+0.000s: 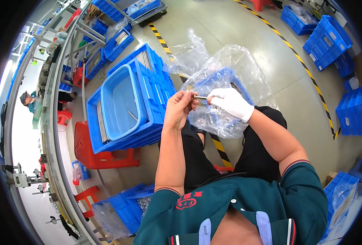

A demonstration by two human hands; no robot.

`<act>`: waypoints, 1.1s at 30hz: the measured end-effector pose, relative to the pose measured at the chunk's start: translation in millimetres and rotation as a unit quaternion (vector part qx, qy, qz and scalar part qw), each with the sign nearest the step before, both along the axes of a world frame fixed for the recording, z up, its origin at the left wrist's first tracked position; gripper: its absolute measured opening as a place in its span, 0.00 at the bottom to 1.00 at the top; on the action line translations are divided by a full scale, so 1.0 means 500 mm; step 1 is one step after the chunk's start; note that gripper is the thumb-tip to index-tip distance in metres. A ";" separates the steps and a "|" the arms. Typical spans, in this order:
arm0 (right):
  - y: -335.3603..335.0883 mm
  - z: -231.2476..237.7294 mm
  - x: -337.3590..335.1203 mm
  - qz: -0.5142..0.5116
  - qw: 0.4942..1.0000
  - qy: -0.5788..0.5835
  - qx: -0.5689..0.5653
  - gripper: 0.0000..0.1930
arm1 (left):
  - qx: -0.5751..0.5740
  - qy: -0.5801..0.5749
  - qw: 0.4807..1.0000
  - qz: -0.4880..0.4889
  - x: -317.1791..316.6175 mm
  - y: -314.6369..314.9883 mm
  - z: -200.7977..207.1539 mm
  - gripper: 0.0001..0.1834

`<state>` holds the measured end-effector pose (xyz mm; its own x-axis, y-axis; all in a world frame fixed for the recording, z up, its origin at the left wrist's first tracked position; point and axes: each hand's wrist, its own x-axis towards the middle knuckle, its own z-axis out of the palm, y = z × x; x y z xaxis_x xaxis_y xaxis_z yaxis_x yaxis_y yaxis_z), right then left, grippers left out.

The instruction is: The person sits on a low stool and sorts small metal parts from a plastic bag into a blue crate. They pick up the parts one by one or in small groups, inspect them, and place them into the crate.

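A thin, short metal rod (200,97) spans the gap between my two hands. Bare fingers of my left hand (181,103) pinch one end. My right hand (231,103), in a white glove, is closed at the other end. Below them sits a blue crate (243,90) lined with a clear plastic bag (252,67), with metal rods inside. To the left, a light blue basket (121,100) with one rod in it rests on a stack of blue crates (158,87) that hold more rods.
A red stool (101,151) stands beside the stack. Further left runs a metal-framed bench (52,134), with a seated person (32,102) beyond it. Blue crates (326,43) line the right side. Yellow-black tape (289,38) marks the floor.
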<state>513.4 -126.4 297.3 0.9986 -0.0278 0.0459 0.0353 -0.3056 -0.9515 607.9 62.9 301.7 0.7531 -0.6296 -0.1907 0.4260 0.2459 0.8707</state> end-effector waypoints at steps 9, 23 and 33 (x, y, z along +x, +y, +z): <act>0.011 0.024 0.022 -0.003 0.999 0.020 -0.031 0.11 | -0.136 0.111 0.984 -0.038 0.017 0.004 -0.040 0.07; 0.003 0.003 0.050 -0.011 0.997 0.000 -0.073 0.10 | 0.024 -0.036 0.998 0.051 0.010 -0.012 -0.017 0.11; 0.007 0.003 0.053 0.034 0.995 -0.010 -0.091 0.11 | 0.073 -0.104 0.991 0.051 0.008 0.008 -0.011 0.10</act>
<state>539.9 -122.7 298.6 0.9967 0.0508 0.0629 0.0795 -0.4698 -0.8792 612.1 66.7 296.3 0.8436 -0.5260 -0.1081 0.2134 0.1437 0.9663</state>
